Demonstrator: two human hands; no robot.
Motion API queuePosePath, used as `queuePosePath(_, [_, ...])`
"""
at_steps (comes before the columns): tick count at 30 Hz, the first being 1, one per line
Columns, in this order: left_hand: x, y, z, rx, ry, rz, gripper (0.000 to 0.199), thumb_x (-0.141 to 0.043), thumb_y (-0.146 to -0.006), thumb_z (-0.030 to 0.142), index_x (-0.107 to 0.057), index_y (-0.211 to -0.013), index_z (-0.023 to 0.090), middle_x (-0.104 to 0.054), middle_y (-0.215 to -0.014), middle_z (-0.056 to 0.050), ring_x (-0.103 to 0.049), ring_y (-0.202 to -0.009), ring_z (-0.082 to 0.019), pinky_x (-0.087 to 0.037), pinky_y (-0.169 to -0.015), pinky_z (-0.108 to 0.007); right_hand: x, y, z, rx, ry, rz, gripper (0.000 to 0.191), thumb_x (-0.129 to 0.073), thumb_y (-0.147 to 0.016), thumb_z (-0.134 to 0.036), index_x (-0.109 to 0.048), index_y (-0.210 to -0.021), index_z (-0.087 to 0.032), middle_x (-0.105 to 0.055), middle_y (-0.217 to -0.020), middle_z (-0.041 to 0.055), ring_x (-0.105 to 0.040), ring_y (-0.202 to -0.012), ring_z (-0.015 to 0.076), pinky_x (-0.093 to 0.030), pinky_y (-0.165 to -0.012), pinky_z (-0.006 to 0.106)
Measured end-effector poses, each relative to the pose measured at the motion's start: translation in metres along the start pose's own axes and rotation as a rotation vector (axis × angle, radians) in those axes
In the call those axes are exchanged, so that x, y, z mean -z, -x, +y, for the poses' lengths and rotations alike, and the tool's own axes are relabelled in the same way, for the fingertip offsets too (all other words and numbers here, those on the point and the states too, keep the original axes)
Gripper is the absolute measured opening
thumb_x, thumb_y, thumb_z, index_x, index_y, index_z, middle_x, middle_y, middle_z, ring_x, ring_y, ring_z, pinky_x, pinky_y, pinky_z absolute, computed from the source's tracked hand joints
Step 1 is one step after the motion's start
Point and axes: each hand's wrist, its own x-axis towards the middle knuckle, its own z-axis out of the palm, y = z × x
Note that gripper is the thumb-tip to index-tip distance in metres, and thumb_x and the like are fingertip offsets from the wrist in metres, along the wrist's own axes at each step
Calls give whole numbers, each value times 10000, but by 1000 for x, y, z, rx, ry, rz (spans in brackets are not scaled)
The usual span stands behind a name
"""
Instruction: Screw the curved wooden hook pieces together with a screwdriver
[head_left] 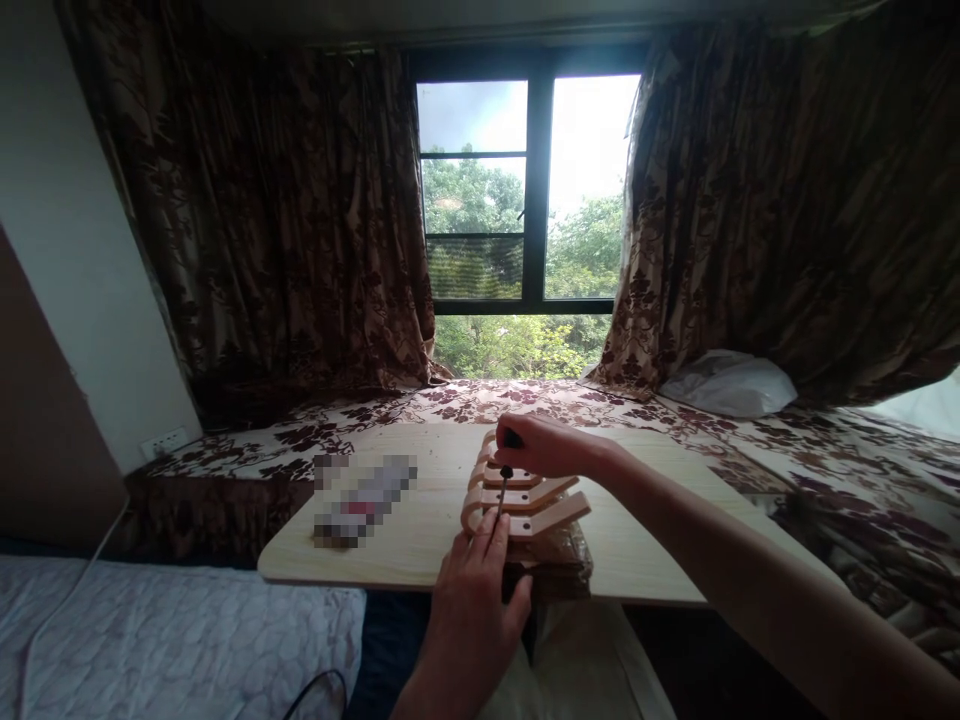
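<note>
My right hand (532,444) is closed around the black handle of a screwdriver (502,492), whose thin shaft points down at a row of curved wooden hooks (556,515). Dark holes or screw heads show on the pale hook pieces. The fingers of my left hand (474,585) are stretched out, touching the nearest hook on both sides of the screwdriver's lower end, and its thumb is held apart. Those fingers hide the screwdriver's tip. Under the hooks sits a brown stack (555,562) that looks wrapped in shiny clear film.
The work rests on a light wooden tabletop (405,562). On its left lies a pixelated item (367,500). A patterned cloth ledge (525,400) runs behind, below a window (538,180) between curtains. A white plastic bag (731,383) lies at the right.
</note>
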Motion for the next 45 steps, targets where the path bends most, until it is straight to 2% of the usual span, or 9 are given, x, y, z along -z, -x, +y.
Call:
queuePosePath(10, [-5,3,-5,-41,-26,25,572,-532,-793,261,-454,-1338,104,-532,-1349,-143,-519,-1198,-299,-489,-954,-452,-2,4,8,-34,23,-25,243,-531,-917,-345,-597,-1040,-146,-623,-951,39,-605,-762,143,-522,-662,316])
queuePosePath(15, [-6,1,-6,-51,-42,16,556,-528,-798,267,-466,-1330,116,-545,-1336,-139,-531,-1184,-297,-500,-944,-445,8,3,0,-13,10,-106,238,-545,-910,-334,-595,-1045,-144,-624,-952,40,-608,-766,143,-524,-662,316])
queuePosePath(22, [-5,0,-4,-42,-45,3,558,-515,-798,242,-456,-1336,103,-527,-1352,-147,-533,-1177,-305,-498,-939,-468,11,1,-9,-87,84,-96,262,-536,-910,-370,-605,-1021,-143,-624,-947,37,-607,-775,153,-519,-676,327])
queuePosePath(27, [-5,-1,-4,-50,-48,5,552,-508,-800,236,-462,-1332,95,-529,-1349,-151,-521,-1195,-301,-492,-951,-463,17,3,-14,-23,80,-119,249,-551,-902,-355,-600,-1040,-152,-624,-972,45,-606,-804,155,-517,-708,345])
queuePosePath(35, [-7,-1,-4,-29,-48,-1,545,-494,-804,240,-468,-1328,90,-530,-1349,-146,-530,-1187,-301,-488,-957,-465,2,-10,-4,-114,48,-97,276,-532,-914,-359,-592,-1082,-149,-617,-1024,55,-611,-833,170,-523,-712,350])
queuePosePath(42, [-5,-2,-2,-22,-46,-22,536,-480,-815,243,-473,-1326,83,-540,-1337,-151,-514,-1209,-294,-479,-972,-458,8,-6,1,4,-52,-129,258,-553,-904,-333,-589,-1083,-150,-618,-1020,56,-610,-836,164,-522,-720,355])
queuePosePath(45, [-3,-2,0,-3,-40,-41,543,-481,-813,249,-473,-1327,75,-532,-1345,-157,-507,-1216,-300,-467,-983,-467,5,-8,4,-17,-72,-137,257,-549,-907,-334,-589,-1079,-148,-618,-1016,56,-610,-831,164,-523,-713,351])
